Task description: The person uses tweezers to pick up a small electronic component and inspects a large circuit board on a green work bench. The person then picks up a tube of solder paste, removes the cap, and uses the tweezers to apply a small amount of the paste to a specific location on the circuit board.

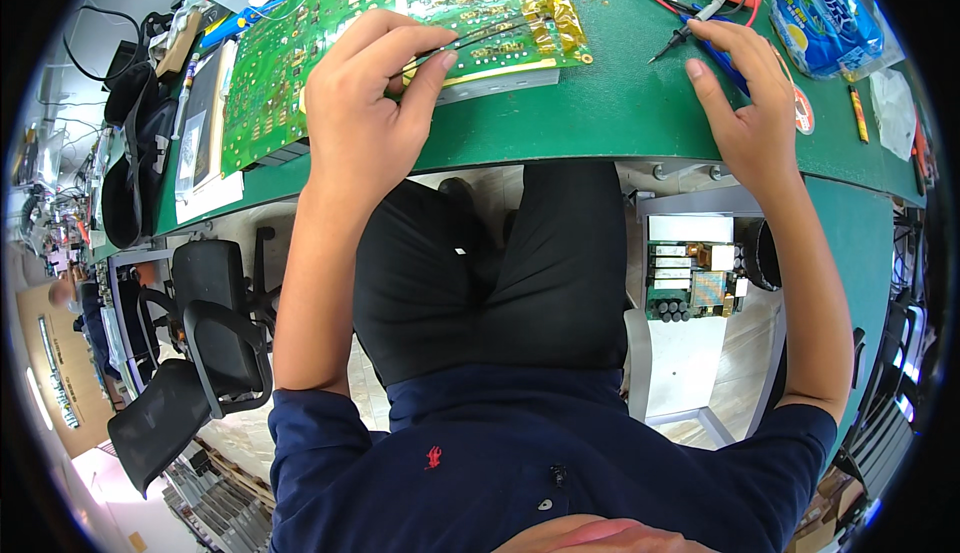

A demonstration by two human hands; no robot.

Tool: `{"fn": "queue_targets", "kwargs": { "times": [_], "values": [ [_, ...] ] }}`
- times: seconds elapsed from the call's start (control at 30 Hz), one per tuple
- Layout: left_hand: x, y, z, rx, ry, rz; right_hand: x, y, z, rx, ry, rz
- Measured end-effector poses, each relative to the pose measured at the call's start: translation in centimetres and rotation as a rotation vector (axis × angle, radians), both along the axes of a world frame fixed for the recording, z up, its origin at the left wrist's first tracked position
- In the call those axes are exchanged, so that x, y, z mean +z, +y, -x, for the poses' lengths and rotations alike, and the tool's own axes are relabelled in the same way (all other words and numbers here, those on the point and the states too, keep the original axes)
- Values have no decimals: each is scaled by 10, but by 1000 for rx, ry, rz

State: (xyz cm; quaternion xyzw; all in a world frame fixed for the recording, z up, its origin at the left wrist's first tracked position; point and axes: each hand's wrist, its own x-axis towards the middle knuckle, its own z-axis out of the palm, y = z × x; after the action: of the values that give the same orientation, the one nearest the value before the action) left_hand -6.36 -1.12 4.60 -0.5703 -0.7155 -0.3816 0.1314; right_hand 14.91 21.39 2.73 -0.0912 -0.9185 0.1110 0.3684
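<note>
Circuit board (pixel 275 88), likely stiff but fragile, best held by its rims, lies left of middle near the surface (pixel 600 123)'s front edge. Left grip (pixel 365 98) pinches dark tweezers (pixel 500 30); right grip (pixel 755 103) gapes, seemingly empty.

Bright, mostly even light fills the scene, and the green worktop (pixel 600 118) shows only soft, faint shading. Shiny highlights break up the amber tape (pixel 558 21) on the circuit board (pixel 290 73), and glossy glints lie on the blue packet (pixel 822 18). The hands (pixel 365 103) look reasonably crisp, without obvious motion blur. Black trousers (pixel 480 283) sink into deep tone with little detail. Fisheye distortion bows straight edges; the far left background turns small and soft, while a bluish fringe borders black corners.
</note>
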Motion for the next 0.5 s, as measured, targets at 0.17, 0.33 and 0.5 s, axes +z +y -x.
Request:
{"fn": "queue_targets", "kwargs": {
  "times": [0.17,0.33,0.5],
  "values": [
    [0,2,1,-7,0,-9,0,0,0,6,1,2],
    [5,-1,5,41,-51,-26,0,0,0,8,4,3],
    [5,-2,5,31,-136,44,0,0,0,7,5,-5]
  ]
}}
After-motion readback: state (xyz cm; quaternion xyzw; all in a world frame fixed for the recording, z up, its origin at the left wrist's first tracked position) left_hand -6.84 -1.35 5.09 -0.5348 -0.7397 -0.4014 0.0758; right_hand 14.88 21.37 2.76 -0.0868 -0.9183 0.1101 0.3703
